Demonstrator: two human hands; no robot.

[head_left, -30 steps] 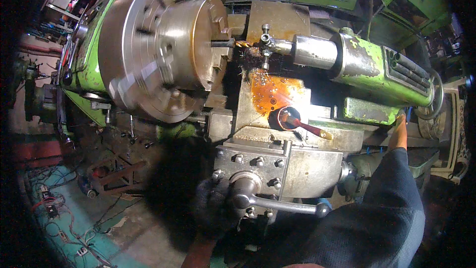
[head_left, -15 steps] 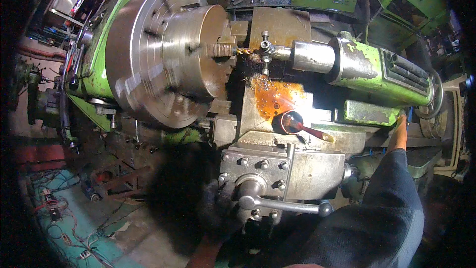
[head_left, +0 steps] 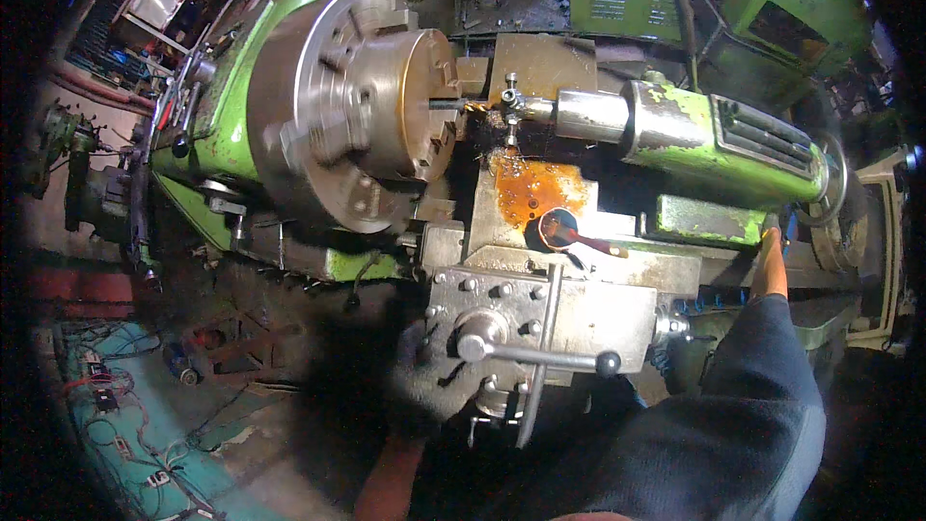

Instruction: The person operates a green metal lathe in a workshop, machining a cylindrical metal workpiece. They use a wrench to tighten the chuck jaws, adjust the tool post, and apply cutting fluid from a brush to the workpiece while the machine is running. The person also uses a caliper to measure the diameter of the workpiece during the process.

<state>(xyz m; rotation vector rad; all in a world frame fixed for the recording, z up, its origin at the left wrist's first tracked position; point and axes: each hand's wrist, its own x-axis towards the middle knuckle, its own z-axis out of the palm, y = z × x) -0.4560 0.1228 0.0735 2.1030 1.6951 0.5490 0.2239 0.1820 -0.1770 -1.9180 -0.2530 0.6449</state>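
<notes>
My left hand [head_left: 424, 381], in a dark glove, lies against the left near side of the lathe's square tool post [head_left: 502, 301]. Shadow hides most of its fingers. A ball-ended clamping lever [head_left: 540, 356] crosses the top of the post, and a long slim rod [head_left: 540, 357] passes beside it. My right arm stretches far right, with my right hand [head_left: 773, 230] at the lower end of the green tailstock [head_left: 680, 125]; its fingers are mostly hidden. A gold-coloured drill bit [head_left: 476, 106] reaches from the tailstock side toward the large chuck [head_left: 415, 106], which is blurred by spinning.
A round cup [head_left: 558, 229] with a brush-like handle in it stands on the oily, orange-stained carriage [head_left: 516, 191]. The tailstock handwheel [head_left: 834, 183] is at the far right. Cables lie over a green floor patch [head_left: 125, 376] at lower left.
The view has shifted a little, so the machine sits differently in it. More of the slim rod now shows beside the tool post. My left hand stays by the post, my right by the tailstock.
</notes>
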